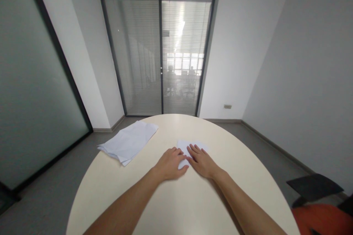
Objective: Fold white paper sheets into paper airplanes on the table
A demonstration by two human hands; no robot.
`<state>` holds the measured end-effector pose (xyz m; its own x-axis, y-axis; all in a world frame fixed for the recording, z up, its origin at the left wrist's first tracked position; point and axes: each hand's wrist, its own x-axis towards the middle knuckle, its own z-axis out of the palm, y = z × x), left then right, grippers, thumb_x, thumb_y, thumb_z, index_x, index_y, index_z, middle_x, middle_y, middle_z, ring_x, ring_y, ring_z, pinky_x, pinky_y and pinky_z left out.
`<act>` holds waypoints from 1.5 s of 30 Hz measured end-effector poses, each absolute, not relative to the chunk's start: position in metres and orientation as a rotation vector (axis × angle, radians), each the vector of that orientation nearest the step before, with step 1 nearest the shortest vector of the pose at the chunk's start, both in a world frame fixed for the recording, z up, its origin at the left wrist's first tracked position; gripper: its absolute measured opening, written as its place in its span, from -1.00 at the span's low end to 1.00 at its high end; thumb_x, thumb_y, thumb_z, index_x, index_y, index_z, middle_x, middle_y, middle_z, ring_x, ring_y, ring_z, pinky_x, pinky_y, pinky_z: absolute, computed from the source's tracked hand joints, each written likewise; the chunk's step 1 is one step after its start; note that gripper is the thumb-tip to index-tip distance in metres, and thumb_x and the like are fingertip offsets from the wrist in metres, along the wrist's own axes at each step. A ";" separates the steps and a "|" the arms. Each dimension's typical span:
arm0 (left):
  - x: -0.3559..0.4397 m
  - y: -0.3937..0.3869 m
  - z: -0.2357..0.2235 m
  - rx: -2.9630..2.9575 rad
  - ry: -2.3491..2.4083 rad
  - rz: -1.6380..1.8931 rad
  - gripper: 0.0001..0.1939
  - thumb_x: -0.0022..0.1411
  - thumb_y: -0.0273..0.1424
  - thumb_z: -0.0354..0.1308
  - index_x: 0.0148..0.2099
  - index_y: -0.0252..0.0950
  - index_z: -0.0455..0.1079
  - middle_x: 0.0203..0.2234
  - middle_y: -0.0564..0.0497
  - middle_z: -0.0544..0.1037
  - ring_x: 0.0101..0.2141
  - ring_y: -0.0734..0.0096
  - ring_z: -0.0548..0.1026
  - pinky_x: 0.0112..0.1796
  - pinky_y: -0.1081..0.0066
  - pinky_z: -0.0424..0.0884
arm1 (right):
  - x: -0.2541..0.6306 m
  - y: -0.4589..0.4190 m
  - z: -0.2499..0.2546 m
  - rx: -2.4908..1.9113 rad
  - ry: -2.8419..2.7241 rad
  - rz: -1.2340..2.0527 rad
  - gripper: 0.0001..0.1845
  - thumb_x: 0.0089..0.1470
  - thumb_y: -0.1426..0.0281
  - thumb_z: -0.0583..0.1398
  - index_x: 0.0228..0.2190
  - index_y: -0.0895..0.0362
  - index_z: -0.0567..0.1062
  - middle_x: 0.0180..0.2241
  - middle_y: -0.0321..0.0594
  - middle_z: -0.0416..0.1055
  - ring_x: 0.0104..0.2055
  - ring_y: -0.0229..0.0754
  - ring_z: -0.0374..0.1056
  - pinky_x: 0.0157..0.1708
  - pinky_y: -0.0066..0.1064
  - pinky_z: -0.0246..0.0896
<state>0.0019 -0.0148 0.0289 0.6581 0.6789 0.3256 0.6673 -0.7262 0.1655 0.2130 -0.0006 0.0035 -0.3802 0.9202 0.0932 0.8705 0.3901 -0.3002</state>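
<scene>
A small piece of white paper (183, 145), perhaps folded, lies on the round table under both of my hands. My left hand (170, 163) rests on its left side with the fingers slightly bent and the thumb stretched out apart. My right hand (202, 161) lies flat across the paper, its fingers spread and pointing away from me. Its thumb comes close to the left fingertips. Much of the sheet is hidden beneath the hands. To the left, a loose stack of larger white sheets (131, 139) hangs partly over the table's edge.
The cream round table (173, 205) fills the foreground. At the lower right stand a black chair part (314, 186) and an orange-red seat (322, 218). Glass doors with blinds (135, 55) are beyond the table, and a frosted panel (35, 80) stands left.
</scene>
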 end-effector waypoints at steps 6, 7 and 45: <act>0.000 -0.015 0.029 2.822 0.974 0.577 -0.70 0.24 -0.24 0.17 -0.01 -0.21 0.49 -0.08 -0.10 0.53 -0.01 0.14 0.43 0.07 0.23 0.33 | 0.232 0.010 0.001 -1.885 -2.252 0.231 -0.34 0.32 0.15 -0.05 0.33 0.21 0.12 0.38 0.00 -0.07 0.42 0.20 -0.18 0.30 0.14 -0.18; -0.001 -0.014 0.028 2.817 0.938 0.587 -0.68 0.23 -0.25 0.18 0.00 -0.21 0.48 -0.05 -0.10 0.53 0.01 0.14 0.42 0.09 0.23 0.32 | 0.234 0.011 0.001 -1.906 -2.233 0.219 -0.34 0.32 0.15 -0.06 0.32 0.21 0.12 0.38 0.00 -0.06 0.41 0.21 -0.18 0.30 0.16 -0.18; -0.008 0.004 0.010 2.806 0.940 0.710 -0.77 0.34 -0.32 0.13 -0.01 -0.19 0.52 -0.07 -0.01 0.58 -0.07 0.25 0.46 0.02 0.25 0.34 | 0.235 0.010 0.006 -1.383 -2.410 0.251 -0.58 0.29 0.14 0.05 0.09 -0.09 0.49 0.24 -0.11 0.29 0.33 0.10 0.07 0.26 0.22 -0.19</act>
<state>-0.0084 0.0041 0.0104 0.7009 0.5912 0.3990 0.5455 -0.8047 0.2342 0.2349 0.0103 0.0061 -0.4621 0.8613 0.2113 0.7993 0.5077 -0.3216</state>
